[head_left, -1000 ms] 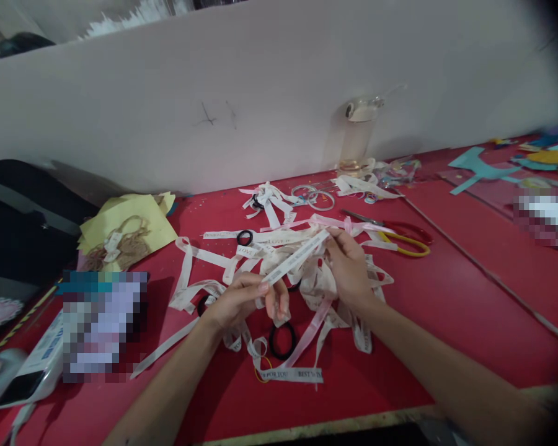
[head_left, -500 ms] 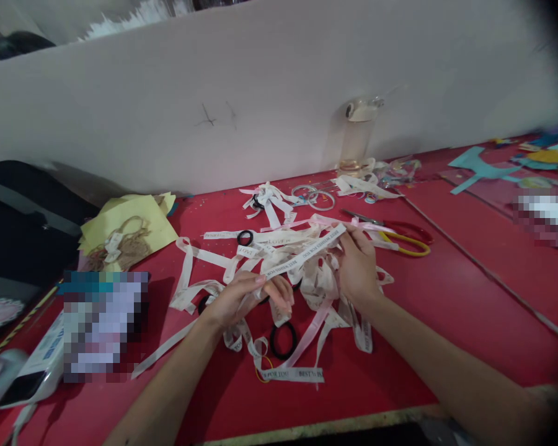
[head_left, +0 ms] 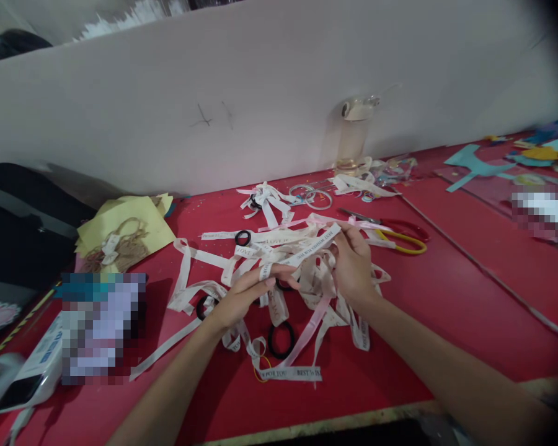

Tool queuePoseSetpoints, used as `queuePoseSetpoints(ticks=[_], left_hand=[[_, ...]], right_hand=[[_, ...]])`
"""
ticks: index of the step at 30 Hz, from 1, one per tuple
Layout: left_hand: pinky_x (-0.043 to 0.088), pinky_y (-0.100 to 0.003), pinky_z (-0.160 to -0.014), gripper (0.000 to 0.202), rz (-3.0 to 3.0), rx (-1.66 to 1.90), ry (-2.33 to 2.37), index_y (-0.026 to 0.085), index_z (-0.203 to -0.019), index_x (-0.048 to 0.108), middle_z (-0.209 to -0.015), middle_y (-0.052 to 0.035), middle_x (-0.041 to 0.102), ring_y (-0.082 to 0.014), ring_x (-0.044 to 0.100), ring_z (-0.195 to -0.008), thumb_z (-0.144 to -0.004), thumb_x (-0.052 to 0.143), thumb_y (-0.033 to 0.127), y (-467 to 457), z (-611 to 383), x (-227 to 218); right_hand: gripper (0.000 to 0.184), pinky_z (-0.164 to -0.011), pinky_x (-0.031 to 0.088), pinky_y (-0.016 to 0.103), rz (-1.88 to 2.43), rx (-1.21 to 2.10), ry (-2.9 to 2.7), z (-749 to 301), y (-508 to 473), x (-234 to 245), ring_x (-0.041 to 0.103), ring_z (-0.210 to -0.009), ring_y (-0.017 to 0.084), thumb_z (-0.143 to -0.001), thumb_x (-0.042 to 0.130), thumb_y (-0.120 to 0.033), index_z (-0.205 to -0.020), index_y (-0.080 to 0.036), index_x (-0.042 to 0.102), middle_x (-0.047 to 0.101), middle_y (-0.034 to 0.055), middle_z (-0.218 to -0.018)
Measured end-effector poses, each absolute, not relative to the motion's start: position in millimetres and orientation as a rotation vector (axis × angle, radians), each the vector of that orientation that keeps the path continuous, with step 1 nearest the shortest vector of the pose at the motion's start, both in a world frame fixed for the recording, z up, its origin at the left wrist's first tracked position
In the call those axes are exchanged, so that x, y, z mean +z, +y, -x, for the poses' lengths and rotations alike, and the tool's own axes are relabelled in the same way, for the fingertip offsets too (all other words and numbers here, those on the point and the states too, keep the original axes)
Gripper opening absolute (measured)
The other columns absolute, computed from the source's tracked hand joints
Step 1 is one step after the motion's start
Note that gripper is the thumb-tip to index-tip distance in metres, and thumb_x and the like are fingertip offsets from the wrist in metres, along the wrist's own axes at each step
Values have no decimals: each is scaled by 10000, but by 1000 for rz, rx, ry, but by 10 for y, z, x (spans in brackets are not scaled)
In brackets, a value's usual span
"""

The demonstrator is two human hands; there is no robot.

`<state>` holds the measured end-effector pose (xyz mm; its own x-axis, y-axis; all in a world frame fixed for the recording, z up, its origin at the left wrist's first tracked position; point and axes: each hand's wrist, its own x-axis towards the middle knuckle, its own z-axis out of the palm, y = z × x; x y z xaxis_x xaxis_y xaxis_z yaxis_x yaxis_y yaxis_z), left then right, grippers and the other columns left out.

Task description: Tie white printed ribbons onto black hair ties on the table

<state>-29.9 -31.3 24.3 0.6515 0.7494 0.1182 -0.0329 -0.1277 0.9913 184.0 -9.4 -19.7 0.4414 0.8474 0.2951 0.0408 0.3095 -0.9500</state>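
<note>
A white ribbon (head_left: 314, 249) printed "BEST WISHES FOR YOU" runs slantwise between my two hands. My right hand (head_left: 354, 263) pinches its upper end between thumb and fingers. At the other end the ribbon bends over the fingers of my left hand (head_left: 246, 296), whose thumb presses against them. Below both hands spreads a tangle of white printed ribbons with a pink ribbon (head_left: 312, 325) among them. Black hair ties lie in the tangle, one black ring (head_left: 281, 340) just below my left hand. A thin yellow band (head_left: 261, 370) loops around a ribbon near the front.
Scissors (head_left: 407, 243) with red and yellow handles lie right of the pile. Behind stand a clear bottle (head_left: 352, 139) and a ribbon bow (head_left: 266, 201). Yellow paper (head_left: 121, 226) with twine and a white device (head_left: 30, 378) are on the left. A grey partition (head_left: 270, 93) borders the red table (head_left: 376, 384).
My left hand has turned, its fingers now straighter and the ribbon folded over them. The right hand keeps its pinch on the upper end. The view has shifted slightly.
</note>
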Motion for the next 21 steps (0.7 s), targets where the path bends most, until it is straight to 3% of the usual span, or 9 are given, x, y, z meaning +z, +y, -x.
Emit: queuePoseSetpoints(ticks=[4, 8, 13, 17, 19, 21], left_hand=[[478, -350, -660, 313, -1212, 697, 432, 133, -1130, 598, -880, -134, 680, -213, 637, -691, -865, 495, 264, -297, 314, 188], [391, -236, -412, 314, -1030, 591, 445, 103, -1084, 612, -829, -147, 670, -162, 588, -524, -874, 443, 263, -316, 306, 184], [345, -218, -475, 209, -1050, 666, 497, 74, -905, 667, -724, -97, 637, -97, 493, -507, -765, 518, 115, -330, 299, 180], [308, -207, -497, 271, -996, 818, 518, 90, -931, 671, -658, -58, 581, -82, 418, -531, -817, 531, 291, -322, 270, 199], [353, -213, -532, 339, -968, 904, 547, 106, -971, 670, -696, -62, 593, -97, 457, -576, -860, 485, 368, -328, 231, 222], [415, -228, -606, 322, -953, 975, 583, 120, -971, 678, -759, -67, 616, -122, 527, -664, -876, 473, 349, -346, 177, 244]], right_hand=[[198, -763, 458, 286, 1152, 655, -1018, -1787, -164, -87, 569, -820, 145, -889, 483, -364, -985, -240, 604, 611, 6, -906], [171, -840, 442, 307, 1130, 654, -1093, -1761, -200, -45, 569, -913, 161, -893, 481, -302, -991, -240, 608, 617, 21, -991], [188, -801, 442, 301, 1106, 731, -1182, -1748, -192, -58, 570, -892, 167, -870, 453, -221, -998, -231, 591, 612, 29, -976], [238, -628, 417, 245, 1044, 869, -1290, -1723, -253, -48, 524, -684, 131, -809, 407, -118, -943, -228, 570, 553, -6, -788], [270, -510, 345, 231, 1000, 983, -1364, -1707, -317, -38, 415, -529, 115, -807, 349, -103, -929, -231, 553, 441, -35, -639], [266, -487, 302, 238, 943, 1023, -1495, -1692, -391, -21, 368, -505, 115, -819, 323, -121, -911, -221, 551, 411, -32, -625]])
